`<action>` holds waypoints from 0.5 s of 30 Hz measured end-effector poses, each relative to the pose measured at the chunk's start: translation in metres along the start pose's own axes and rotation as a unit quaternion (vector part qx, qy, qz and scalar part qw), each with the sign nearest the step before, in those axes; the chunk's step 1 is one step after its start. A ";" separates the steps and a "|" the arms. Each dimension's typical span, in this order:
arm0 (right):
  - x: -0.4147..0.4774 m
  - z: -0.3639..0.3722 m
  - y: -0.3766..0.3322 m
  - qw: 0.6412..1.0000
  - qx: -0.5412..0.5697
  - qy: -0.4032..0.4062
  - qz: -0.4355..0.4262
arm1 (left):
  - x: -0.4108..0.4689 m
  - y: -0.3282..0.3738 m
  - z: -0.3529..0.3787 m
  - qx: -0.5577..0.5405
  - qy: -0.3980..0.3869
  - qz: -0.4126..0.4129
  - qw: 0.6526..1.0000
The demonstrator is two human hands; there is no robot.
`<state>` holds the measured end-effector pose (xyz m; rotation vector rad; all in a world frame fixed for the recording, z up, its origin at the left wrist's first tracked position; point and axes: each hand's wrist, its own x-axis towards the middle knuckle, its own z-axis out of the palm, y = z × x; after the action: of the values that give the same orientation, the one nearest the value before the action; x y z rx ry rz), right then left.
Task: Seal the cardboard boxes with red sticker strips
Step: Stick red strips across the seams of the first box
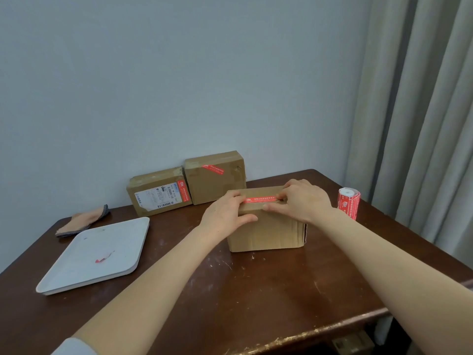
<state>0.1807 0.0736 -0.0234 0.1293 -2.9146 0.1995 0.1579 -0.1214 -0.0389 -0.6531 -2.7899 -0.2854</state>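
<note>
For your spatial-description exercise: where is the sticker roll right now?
Head view: the sticker roll stands upright at the table's right side, just beyond the right hand, in front of the curtain.

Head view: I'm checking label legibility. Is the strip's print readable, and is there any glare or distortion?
Head view: print on the red sticker strip is too soft to read; lighting even, no glare on it; the curtain leans from wide-angle distortion.

One wide-angle camera rode on my head. It sat above the near edge of the table (256, 290) and faced forward and down across it to the far edge and the wall (179, 73) — fairly close, with the curtain (422, 98) at right.
</note>
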 end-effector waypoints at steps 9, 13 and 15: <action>-0.003 0.004 -0.013 0.997 0.000 -0.022 -0.075 | -0.004 0.009 0.006 0.046 0.032 0.042 0.998; 0.000 0.004 -0.012 0.999 0.020 -0.007 -0.050 | -0.003 0.007 0.003 0.021 0.012 0.021 1.000; -0.001 0.003 -0.010 0.999 0.034 0.001 -0.034 | -0.004 0.004 0.001 0.017 0.012 0.018 1.000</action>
<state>0.1818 0.0638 -0.0255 0.2399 -2.8975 0.2884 0.1627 -0.1197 -0.0406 -0.6856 -2.7516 -0.2378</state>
